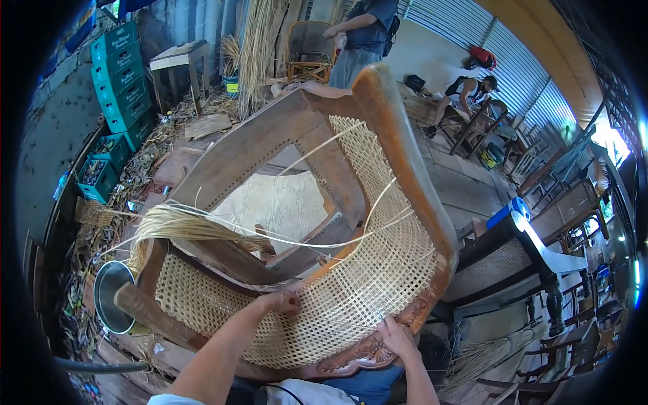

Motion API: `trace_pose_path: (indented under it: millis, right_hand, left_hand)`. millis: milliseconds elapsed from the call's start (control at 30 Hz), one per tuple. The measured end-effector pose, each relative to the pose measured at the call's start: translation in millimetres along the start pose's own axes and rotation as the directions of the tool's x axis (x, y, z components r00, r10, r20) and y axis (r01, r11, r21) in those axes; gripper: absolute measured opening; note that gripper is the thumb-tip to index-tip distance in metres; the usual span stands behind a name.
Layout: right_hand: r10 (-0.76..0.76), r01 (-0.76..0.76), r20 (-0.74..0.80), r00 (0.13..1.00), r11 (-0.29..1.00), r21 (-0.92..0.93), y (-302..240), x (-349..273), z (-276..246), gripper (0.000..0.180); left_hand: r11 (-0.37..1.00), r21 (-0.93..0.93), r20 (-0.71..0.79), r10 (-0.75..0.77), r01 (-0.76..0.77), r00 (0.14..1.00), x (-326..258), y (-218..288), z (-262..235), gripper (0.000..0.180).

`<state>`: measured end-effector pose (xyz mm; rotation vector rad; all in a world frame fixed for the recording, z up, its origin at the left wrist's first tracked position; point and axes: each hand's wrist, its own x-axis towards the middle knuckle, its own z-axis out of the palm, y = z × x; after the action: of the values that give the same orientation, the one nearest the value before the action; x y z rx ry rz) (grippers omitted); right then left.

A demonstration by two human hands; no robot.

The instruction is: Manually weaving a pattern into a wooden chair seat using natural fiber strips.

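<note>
Before me lies a curved wooden chair frame [412, 152], its bent back covered with woven cane [364, 290]. My left hand [283, 303] is closed at the inner edge of the weave; what its fingers grip, if anything, is too small to make out. At the outer edge, beside the carved rail [358, 354], my right hand [393, 334] has its fingertips pinched down against the cane. A long loose cane strand [304, 241] arcs over the open seat frame [256, 155], whose inner edge has a row of holes. Over the left arm lies a bundle of cane strands [179, 223].
A metal bucket [115, 297] stands left of the chair. Stacked green crates [121, 74] and a small wooden table [179, 61] are farther left. One person [368, 30] stands behind; another [466, 98] bends over a chair. A black chair frame [499, 263] is close on the right.
</note>
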<state>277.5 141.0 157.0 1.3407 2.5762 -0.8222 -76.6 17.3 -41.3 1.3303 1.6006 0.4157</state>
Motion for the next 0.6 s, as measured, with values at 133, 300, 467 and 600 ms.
trace_pose_path:
  millis: [133,300,467,600]
  right_hand:
    - [0.021,-0.021,0.011,1.0,1.0,0.007,0.8,4.6,1.5,0.03]
    - [0.014,-0.013,-0.01,1.0,1.0,0.007,4.5,4.5,7.3,0.029]
    - [-0.024,0.024,-0.012,1.0,1.0,-0.003,1.4,-6.6,6.5,0.028]
    - [-0.044,0.044,0.002,0.999,0.999,-0.018,8.2,-9.7,9.0,0.028]
  left_hand:
    - [0.994,0.104,0.066,0.035,-0.042,0.997,8.1,-5.0,-12.1,0.034]
    - [0.995,0.069,0.02,0.064,-0.066,0.998,4.4,-7.9,-6.5,0.034]
    - [0.991,-0.096,-0.046,-0.097,0.092,0.994,-14.6,7.1,3.0,0.027]
    - [0.975,-0.149,0.053,-0.161,0.167,0.986,-17.7,6.3,4.4,0.031]
